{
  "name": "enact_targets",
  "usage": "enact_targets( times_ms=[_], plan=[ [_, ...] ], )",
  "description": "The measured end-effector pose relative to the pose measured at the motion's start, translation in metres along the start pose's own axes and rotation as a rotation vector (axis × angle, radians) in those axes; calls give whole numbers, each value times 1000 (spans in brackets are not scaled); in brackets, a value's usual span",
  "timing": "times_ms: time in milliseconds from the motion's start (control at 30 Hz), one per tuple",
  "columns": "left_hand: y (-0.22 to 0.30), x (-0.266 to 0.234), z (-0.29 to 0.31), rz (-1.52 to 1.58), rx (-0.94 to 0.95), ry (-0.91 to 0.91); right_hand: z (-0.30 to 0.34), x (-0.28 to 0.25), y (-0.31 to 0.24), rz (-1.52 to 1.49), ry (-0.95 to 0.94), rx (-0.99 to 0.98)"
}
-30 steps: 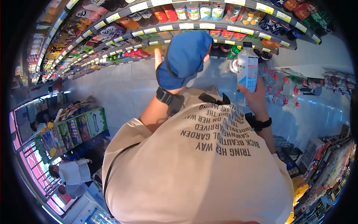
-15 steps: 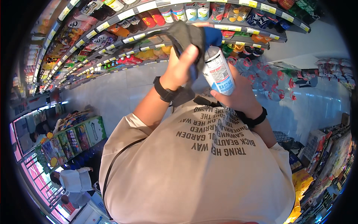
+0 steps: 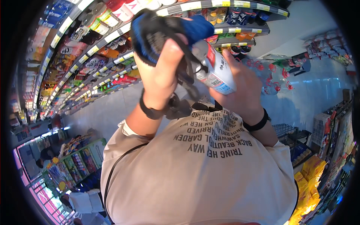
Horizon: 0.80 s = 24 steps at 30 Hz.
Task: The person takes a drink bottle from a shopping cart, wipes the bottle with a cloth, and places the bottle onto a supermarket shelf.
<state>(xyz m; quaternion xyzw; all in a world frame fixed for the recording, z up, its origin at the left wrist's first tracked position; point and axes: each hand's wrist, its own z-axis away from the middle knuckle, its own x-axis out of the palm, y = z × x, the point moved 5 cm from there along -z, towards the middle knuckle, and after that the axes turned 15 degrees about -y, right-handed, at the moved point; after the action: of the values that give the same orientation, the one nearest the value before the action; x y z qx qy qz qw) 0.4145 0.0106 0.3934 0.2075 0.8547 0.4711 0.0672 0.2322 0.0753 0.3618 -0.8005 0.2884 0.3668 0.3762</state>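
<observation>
In front of my chest, my left hand [image 3: 163, 73] is closed on a blue and dark grey cloth item [image 3: 150, 37] with a dangling black strap. Its exact kind is unclear, and parts are smeared by motion. A blue flap of it reaches right, just above the end of a white-labelled bottle [image 3: 216, 71] with red and light blue print. My right hand [image 3: 242, 84] grips that bottle from its right side, tilted, its upper end toward the cloth. The strap hangs across the bottle's left side; whether the cloth touches the bottle's end I cannot tell.
Curved shelves of drinks [image 3: 97, 56] run along the far and left side. Large water jugs with red caps [image 3: 275, 84] stand on the floor at right. Yellow packages [image 3: 309, 183] and a white crate [image 3: 320, 127] are at lower right. A person [image 3: 84, 202] is at lower left.
The cloth item has moved left and turned, showing more blue. My left hand shifted left with it. The bottle has rotated in my right hand, showing another label side. The view has shifted.
</observation>
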Motion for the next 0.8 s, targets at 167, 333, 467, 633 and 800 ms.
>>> enact_targets(
  times_ms=[167, 333, 467, 633, 800],
  plan=[
    [13, 6, -3, -190, 300, -138, -1, -10, 0, -55, 56, -57],
    [73, 25, -42, 0, 645, -1114, 0, 11, -13, -822, -398, -220],
    [60, 14, -60, 70, 535, -875, 1, 22, -23, -849, -178, -22],
    [7, -21, -41, -436, 350, -352, -18, 19, -32, -45, 192, 202],
    [-73, -66, -16, 786, -306, 5, -18, 51, -41, 46, 17, 372]
  ],
)
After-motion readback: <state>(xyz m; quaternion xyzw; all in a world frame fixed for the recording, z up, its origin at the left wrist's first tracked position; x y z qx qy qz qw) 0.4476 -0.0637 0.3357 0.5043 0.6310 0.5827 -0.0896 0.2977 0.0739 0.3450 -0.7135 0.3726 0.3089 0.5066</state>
